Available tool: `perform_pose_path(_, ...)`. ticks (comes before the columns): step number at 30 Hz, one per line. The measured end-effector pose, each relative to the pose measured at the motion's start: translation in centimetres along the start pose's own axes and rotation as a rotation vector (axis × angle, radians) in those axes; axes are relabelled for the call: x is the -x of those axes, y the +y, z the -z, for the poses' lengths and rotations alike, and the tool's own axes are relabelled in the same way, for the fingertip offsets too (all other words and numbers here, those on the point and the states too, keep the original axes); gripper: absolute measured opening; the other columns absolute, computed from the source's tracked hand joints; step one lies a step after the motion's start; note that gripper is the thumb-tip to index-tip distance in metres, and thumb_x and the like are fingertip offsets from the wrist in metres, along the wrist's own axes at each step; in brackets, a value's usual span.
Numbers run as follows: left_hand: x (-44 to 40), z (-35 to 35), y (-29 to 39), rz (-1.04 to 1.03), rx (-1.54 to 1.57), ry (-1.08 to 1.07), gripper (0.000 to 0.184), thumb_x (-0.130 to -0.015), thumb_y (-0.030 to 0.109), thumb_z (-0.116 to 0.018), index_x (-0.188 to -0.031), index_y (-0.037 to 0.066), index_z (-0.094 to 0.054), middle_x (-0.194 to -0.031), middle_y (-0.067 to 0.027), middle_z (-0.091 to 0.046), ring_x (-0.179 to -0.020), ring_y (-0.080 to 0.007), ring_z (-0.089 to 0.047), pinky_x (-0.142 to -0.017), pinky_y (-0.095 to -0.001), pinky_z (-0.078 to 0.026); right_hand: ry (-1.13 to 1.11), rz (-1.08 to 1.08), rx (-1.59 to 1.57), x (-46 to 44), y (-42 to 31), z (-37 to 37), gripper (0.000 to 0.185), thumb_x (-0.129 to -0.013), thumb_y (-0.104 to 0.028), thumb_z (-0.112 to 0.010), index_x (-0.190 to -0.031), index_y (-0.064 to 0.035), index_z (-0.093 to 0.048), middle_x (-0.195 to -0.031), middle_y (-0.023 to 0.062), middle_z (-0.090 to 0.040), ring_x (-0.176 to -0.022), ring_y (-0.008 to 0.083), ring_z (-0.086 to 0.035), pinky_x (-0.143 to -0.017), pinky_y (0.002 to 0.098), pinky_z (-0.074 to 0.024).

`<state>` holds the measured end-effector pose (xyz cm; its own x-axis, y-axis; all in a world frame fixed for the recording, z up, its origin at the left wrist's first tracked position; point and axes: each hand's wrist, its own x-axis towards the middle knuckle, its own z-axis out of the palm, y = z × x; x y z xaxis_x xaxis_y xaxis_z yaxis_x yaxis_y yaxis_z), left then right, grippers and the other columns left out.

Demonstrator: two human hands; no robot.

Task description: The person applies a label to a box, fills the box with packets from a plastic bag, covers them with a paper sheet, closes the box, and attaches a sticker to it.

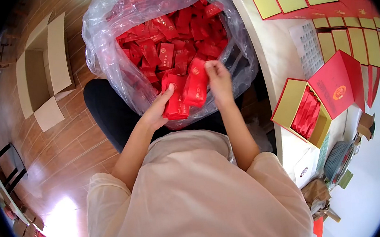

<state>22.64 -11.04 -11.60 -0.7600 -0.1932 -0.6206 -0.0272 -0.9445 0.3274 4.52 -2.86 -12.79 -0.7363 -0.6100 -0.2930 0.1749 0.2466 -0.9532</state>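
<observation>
Both hands (pixel 154 115) (pixel 221 82) gripping red packets (pixel 195 87), fingers curled; clear bag (pixel 100 40) heaped with more; red-lidded box (pixel 287 101) part-filled.

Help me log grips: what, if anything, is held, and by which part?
Left hand: red packet, by its left side, thumb on top. Right hand: another packet, pinched near its far right corner.

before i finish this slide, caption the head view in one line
Left hand and right hand hold red packets over a plastic bag of more, near an open red-lidded box.
</observation>
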Motion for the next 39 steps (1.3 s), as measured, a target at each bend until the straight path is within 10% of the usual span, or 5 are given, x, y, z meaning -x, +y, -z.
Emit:
perform_pose_path(10,-1.1,2.0,-1.2,-0.239,-0.009,0.034,0.049,-0.094,0.037,-0.055,-0.13,0.006,-0.041,-0.117,-0.013,-0.058,-0.107,-0.0237,-0.058,-0.091,-0.0376,-0.049,-0.134,-0.447,-0.496,2.3,-2.5,0.4,0.033,-0.092,-0.008,-0.056,-0.12,-0.0029,-0.039,-0.079,0.0121,-0.061,-0.066,0.0199,-0.064,-0.057,0.0291,-0.0552)
perform_pose_path(17,-0.6,1.5,-0.3,-0.414,-0.263,0.094,0.066,-0.091,0.017,-0.063,-0.14,0.01,-0.019,-0.123,-0.0128,-0.052,-0.109,-0.0228,-0.057,-0.093,-0.0368,-0.047,-0.412,-0.597,-0.233,6.6,-2.3,-2.4,0.036,-0.091,-0.011,-0.058,-0.123,-0.0035,-0.042,-0.072,0.0084,-0.061,-0.056,0.0118,-0.057,-0.046,0.0228,-0.0419)
perform_pose_path(26,-0.5,5.3,-1.0,-0.413,-0.239,0.267,0.068,-0.09,0.024,-0.065,-0.14,0.011,-0.02,-0.127,-0.0112,-0.046,-0.113,-0.0215,-0.053,-0.098,-0.0366,-0.043,-0.256,0.134,0.886,-1.0,7.1,0.3,0.025,-0.083,-0.013,-0.063,-0.106,-0.0031,-0.058,-0.088,0.016,-0.066,-0.085,0.0408,-0.061,-0.076,0.043,-0.0501)
perform_pose_path(30,0.6,7.0,-1.5,-0.379,-0.202,0.346,0.07,-0.09,0.032,-0.065,-0.141,0.012,-0.021,-0.131,-0.0095,-0.042,-0.12,-0.0207,-0.045,-0.102,-0.0379,-0.038,-0.416,0.185,1.157,-2.9,10.6,-0.9,0.044,-0.075,-0.016,-0.07,-0.116,-0.0063,-0.057,-0.121,0.0185,-0.056,-0.11,0.0374,-0.053,-0.092,0.0432,-0.0441)
perform_pose_path(39,1.6,7.3,-2.0,-0.321,-0.166,0.373,0.073,-0.089,0.032,-0.066,-0.142,0.013,-0.021,-0.13,-0.009,-0.043,-0.119,-0.0208,-0.047,-0.101,-0.0379,-0.04,-0.719,0.372,1.573,-4.3,11.7,-1.9,0.049,-0.075,-0.021,-0.069,-0.121,-0.0113,-0.058,-0.114,0.0118,-0.054,-0.11,0.0291,-0.051,-0.091,0.0431,-0.0433)
